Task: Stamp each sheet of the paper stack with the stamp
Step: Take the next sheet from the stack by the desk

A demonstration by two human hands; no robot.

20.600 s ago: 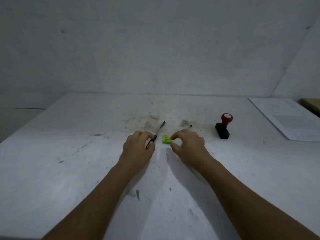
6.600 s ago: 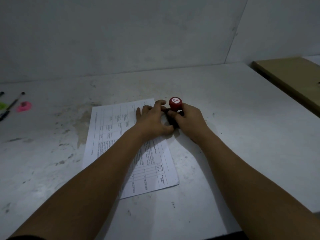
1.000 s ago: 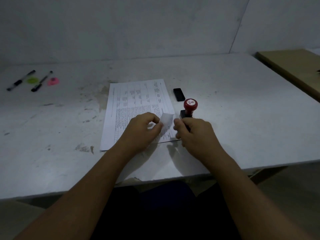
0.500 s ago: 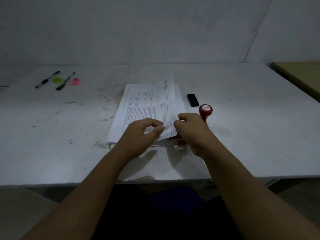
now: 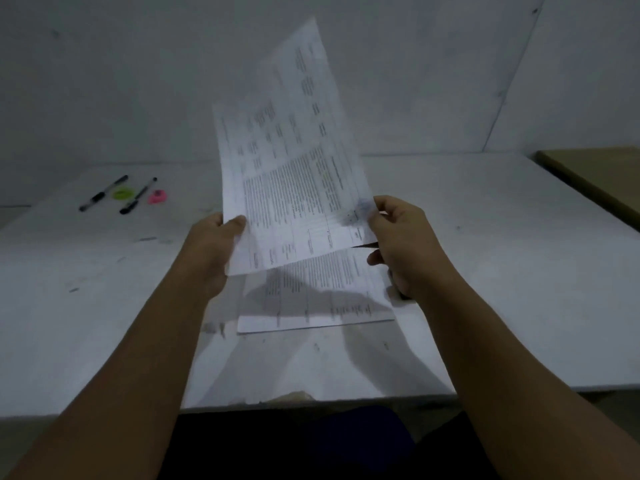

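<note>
A dim grey wall stood behind a scuffed white table (image 5: 485, 258), and I looked down on it from the head camera. Both hands were raised above the tabletop, holding one printed sheet (image 5: 294, 161) lifted up and tilted away toward the wall. The left hand (image 5: 211, 251) pinched the sheet's near left edge, thumb on top. The right hand (image 5: 405, 244) gripped the near right corner between thumb and fingers; a dark smudge showed on the paper just beside that thumb. Beneath the raised sheet, the rest of the paper stack (image 5: 322, 299) lay flat on the table, partly in shadow, near the front edge. A small dark shape showed under the right hand at the stack's right side; I could not tell whether it was the stamp. Far off to the left lay two black pens (image 5: 104, 194), with a green round object (image 5: 122, 194) and a pink one (image 5: 157, 196) beside them. A brown board (image 5: 602, 178) sat at the table's far right.
</note>
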